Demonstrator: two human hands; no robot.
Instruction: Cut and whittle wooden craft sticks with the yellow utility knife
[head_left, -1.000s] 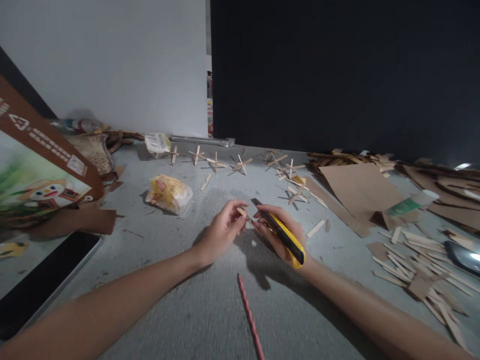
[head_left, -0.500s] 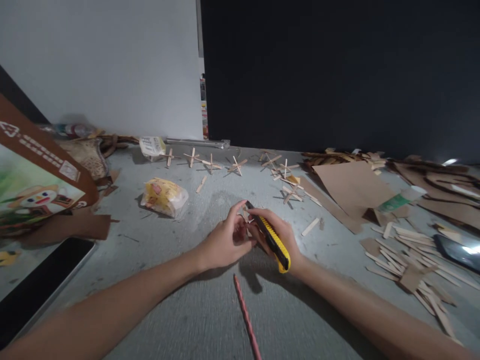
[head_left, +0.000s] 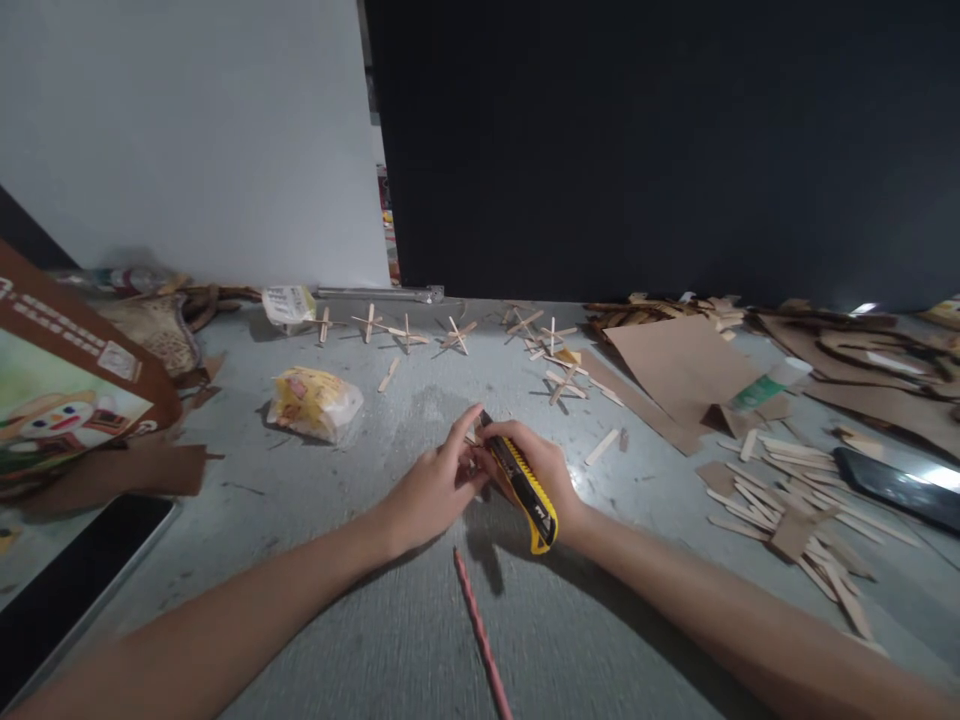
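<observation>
2 bare forearms reach in from the bottom edge over a grey table [head_left: 390, 640], with a thin pink rod [head_left: 480, 632] lying between them. At the near left sits a black tablet [head_left: 71, 585]. The left hand [head_left: 427, 487] has its fingers curled in, its index fingertip pinching a small wooden stick piece [head_left: 472, 445] against the blade end of the yellow utility knife [head_left: 525, 483]. The right hand [head_left: 544, 470] is wrapped closed around that knife's handle, blade end pointing away from the person; small black lettering on the handle is too small to read. To the right lies a heap of loose wooden craft sticks [head_left: 787, 500] beside a dark phone [head_left: 896, 487]. To the left stands a brown printed carton [head_left: 64, 385] showing a cartoon figure and white lettering that cannot be read. Farther off are a yellow snack packet [head_left: 313, 403], brown cardboard sheets [head_left: 675, 375], a green-and-white glue tube [head_left: 769, 385], and a row of crossed stick assemblies [head_left: 457, 335] near the white wall. Compared with half a second before, both hands sit slightly lower-left in view, the knife is tipped closer to the left fingers, and the whole scene has shifted leftward.
</observation>
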